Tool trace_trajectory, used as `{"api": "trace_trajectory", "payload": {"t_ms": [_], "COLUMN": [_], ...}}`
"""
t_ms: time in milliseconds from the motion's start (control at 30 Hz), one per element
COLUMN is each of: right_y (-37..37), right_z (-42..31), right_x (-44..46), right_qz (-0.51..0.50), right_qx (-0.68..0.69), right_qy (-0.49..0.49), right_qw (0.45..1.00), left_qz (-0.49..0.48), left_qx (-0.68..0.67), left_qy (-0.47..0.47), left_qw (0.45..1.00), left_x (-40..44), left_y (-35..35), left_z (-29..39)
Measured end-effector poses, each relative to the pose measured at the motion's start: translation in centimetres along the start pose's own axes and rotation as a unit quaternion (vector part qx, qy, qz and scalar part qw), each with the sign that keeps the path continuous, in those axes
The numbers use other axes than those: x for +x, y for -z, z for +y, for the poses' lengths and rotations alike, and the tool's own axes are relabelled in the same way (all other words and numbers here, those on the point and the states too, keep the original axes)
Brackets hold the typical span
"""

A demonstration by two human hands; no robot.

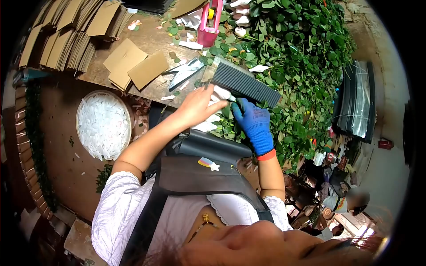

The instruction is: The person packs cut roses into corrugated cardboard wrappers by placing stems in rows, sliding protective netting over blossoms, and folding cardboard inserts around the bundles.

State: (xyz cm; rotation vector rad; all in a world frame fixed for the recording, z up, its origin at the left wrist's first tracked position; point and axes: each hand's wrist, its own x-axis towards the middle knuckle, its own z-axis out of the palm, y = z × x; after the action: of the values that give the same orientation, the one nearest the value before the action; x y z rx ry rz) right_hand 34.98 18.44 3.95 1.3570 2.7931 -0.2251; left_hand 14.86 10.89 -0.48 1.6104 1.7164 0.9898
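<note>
Bare left hand (195, 107): thumb and fingers parted around white bud (222, 92); firm hold or loose touch, cannot tell. Gloved right hand (253, 116): fingers curled at bud's narrow end; grip itself hidden, cannot tell. Bud sits between both hands. Black ridged board (246, 83) just beyond them. Green leaves (297, 44) heaped beyond right hand. Cardboard pieces (148, 69) left of left hand, pink tape dispenser (207, 36) farther out, tub of white strips (104, 125) well left.
</note>
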Motion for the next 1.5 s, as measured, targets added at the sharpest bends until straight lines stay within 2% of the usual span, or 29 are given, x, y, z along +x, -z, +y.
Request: {"api": "trace_trajectory", "payload": {"t_ms": [100,133,233,367,400,433,467,533,567,600,633,700,733,833,900,967,1067,1200,1300,1400,1500], "right_y": [-1.2,-1.5,-1.5,-2.2,-2.1,-1.8,-1.5,-1.2,-1.0,-0.6,-0.6,-0.7,-0.9,-1.4,-1.1,-1.9,-2.3,-2.4,-2.7,-2.7,-2.5], "right_z": [0.6,0.5,0.3,0.8,0.8,0.6,0.4,1.0,1.0,0.6,0.3,-0.4,-0.5,-0.9,-1.2,-1.0,-1.1,-0.9,-0.7,-0.8,-0.4], "right_x": [0.0,0.2,0.7,0.4,0.5,0.6,0.6,0.2,0.1,0.3,0.4,0.8,0.8,1.0,0.9,0.6,0.5,0.5,0.6,0.7,0.0], "right_qz": [-0.032,-0.044,-0.063,-0.024,-0.035,-0.046,-0.057,-0.057,-0.056,-0.084,-0.092,-0.108,-0.105,-0.096,-0.086,-0.049,-0.031,-0.033,-0.035,-0.054,-0.017], "right_qx": [-0.03,-0.043,-0.056,-0.053,-0.052,-0.051,-0.049,0.001,0.026,0.014,-0.002,-0.034,-0.039,-0.054,-0.06,-0.066,-0.07,-0.064,-0.057,-0.057,-0.004], "right_qy": [-0.017,-0.041,-0.054,-0.032,-0.036,-0.041,-0.046,-0.043,-0.038,-0.046,-0.048,-0.058,-0.058,-0.06,-0.065,-0.058,-0.06,-0.054,-0.054,-0.066,-0.061], "right_qw": [0.999,0.997,0.995,0.998,0.997,0.997,0.996,0.997,0.997,0.995,0.995,0.992,0.992,0.992,0.992,0.995,0.995,0.996,0.996,0.995,0.998], "left_qz": [0.023,0.075,0.108,0.151,0.158,0.166,0.242,0.257,0.199,0.145,0.09,0.042,0.008,0.029,0.046,0.026,0.001,0.017,0.073,0.146,0.23], "left_qx": [0.044,0.059,0.04,0.028,-0.014,-0.129,-0.171,-0.175,-0.135,-0.18,-0.401,-0.458,-0.451,-0.389,-0.296,-0.141,-0.203,-0.322,-0.314,-0.377,-0.428], "left_qy": [0.027,-0.003,-0.063,-0.117,-0.095,-0.014,-0.001,0.058,0.103,0.107,0.195,0.227,0.222,0.182,0.171,0.19,0.191,0.186,0.14,0.157,0.152], "left_qw": [0.998,0.995,0.991,0.981,0.983,0.977,0.955,0.949,0.965,0.967,0.891,0.858,0.864,0.903,0.939,0.971,0.96,0.928,0.936,0.901,0.861], "left_x": [0.5,0.5,0.0,-1.1,-1.6,-2.4,-2.5,-2.8,-3.3,-2.9,-2.3,-1.1,-0.7,0.0,-0.3,-0.4,-0.4,-0.5,-1.6,-2.8,-3.4], "left_y": [-0.5,-0.1,0.1,1.5,1.8,2.3,2.7,4.5,5.2,4.5,3.3,2.0,1.8,0.5,0.3,0.2,-0.2,-1.4,-1.8,-1.5,2.1], "left_z": [0.3,0.9,-0.1,0.0,-0.1,0.0,-0.1,-0.8,-2.4,-4.3,-4.2,-3.8,-3.7,-3.3,-1.9,-2.0,-1.4,-2.4,-3.3,-3.6,-4.7]}}
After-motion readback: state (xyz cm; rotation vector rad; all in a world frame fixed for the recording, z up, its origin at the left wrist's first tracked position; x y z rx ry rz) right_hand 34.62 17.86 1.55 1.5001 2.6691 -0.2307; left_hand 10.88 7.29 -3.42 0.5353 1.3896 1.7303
